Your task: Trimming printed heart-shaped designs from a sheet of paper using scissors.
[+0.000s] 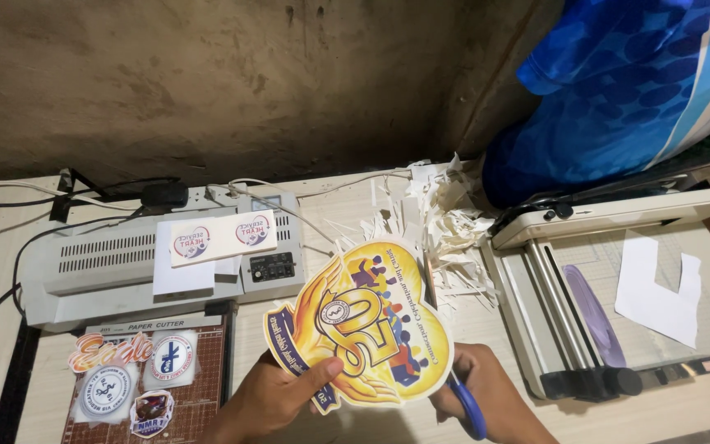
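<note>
Trimming now: left hand (277, 395) pinches the glossy yellow-and-blue cut-out emblem (363, 325) while right hand (482, 395), closed on blue-handled scissors (463, 403), needs another careful snip along its edge.

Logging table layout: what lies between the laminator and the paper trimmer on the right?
In the head view, a heap of white paper offcuts lies between laminator and trimmer.

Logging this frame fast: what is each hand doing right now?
Left hand: closed, gripping the yellow printed cutout.
Right hand: closed on the blue-handled scissors, at the cutout's edge.
</note>
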